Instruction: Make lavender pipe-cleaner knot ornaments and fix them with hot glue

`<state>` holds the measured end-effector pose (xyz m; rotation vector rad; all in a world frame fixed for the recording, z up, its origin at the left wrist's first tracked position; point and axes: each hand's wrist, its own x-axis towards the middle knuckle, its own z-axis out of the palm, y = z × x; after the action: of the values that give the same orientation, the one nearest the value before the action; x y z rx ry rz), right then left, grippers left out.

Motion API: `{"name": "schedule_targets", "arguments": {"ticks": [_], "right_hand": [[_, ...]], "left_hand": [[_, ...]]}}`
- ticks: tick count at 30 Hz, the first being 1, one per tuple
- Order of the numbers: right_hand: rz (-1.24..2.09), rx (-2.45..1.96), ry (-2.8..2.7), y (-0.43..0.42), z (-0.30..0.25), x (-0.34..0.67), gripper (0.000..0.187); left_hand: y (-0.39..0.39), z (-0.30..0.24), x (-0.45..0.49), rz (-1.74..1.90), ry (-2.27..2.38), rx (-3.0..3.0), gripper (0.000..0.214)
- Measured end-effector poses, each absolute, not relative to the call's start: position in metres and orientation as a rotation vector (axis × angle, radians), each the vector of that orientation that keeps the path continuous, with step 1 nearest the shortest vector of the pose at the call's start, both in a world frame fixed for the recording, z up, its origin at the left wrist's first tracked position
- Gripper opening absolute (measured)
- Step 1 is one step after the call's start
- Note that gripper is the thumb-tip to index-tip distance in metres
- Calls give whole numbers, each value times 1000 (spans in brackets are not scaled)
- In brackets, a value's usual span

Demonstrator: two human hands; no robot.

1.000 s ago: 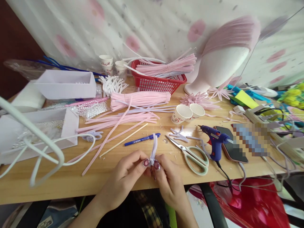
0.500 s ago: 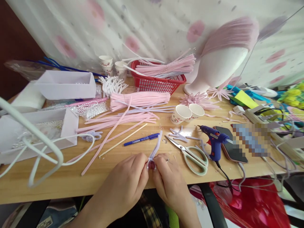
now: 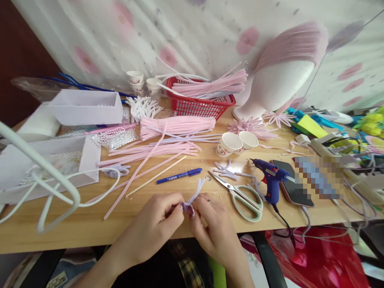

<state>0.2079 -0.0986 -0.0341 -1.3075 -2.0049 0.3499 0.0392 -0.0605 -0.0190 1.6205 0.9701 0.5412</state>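
Note:
A lavender pipe cleaner [image 3: 196, 192], bent so that two ends stick up and away from me, is pinched near the table's front edge. My left hand [image 3: 160, 226] grips its lower end between thumb and fingers. From the other side my right hand [image 3: 211, 224] pinches it too, thumb against the lower part. The fingers partly hide where the strands meet. Beyond the hands lies a blue pen [image 3: 179, 176]. Open-bladed scissors [image 3: 240, 196] with pale green handles rest to the right, by several short lavender pieces [image 3: 225, 170].
Pink pipe cleaners [image 3: 177, 126] lie across the middle, with a red basket [image 3: 201, 108] behind. Paper cups [image 3: 229, 144], a blue glue gun [image 3: 272, 178] and a phone [image 3: 288, 186] are to the right. White trays [image 3: 90, 156] and a white curved stand [image 3: 51, 168] are left.
The two upper ends of the lavender pipe cleaner have spread apart and tilted lower. My left hand has shifted slightly left, its fingers re-placed on the lower end.

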Motion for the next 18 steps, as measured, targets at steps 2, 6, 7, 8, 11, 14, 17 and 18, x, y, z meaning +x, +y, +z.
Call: {"name": "schedule_targets", "arguments": {"ticks": [2, 6, 7, 8, 11, 14, 17, 18], "right_hand": [[344, -1347, -1931, -100, -39, 205, 21], [284, -1423, -1636, -105, -54, 194, 12], [282, -1418, -1607, -106, -57, 192, 18], [281, -1406, -1600, -106, -58, 190, 23], [246, -1383, -1602, -108, -58, 188, 26], [233, -1403, -1554, -109, -55, 187, 23], [356, -1408, -1492, -110, -52, 186, 19], [419, -1396, -1462, -110, -52, 186, 19]], "left_hand": [[-61, -24, 42, 542, 907, 1369, 31], [-67, -36, 55, 632, 899, 976, 29], [-69, -38, 59, 660, 897, 932, 29], [-70, -40, 62, 684, 889, 908, 29], [-74, -42, 68, 726, 865, 927, 28], [-76, -43, 71, 764, 881, 965, 28], [-77, -42, 69, 784, 866, 1012, 28], [-77, -42, 67, 791, 859, 1064, 29]]}}
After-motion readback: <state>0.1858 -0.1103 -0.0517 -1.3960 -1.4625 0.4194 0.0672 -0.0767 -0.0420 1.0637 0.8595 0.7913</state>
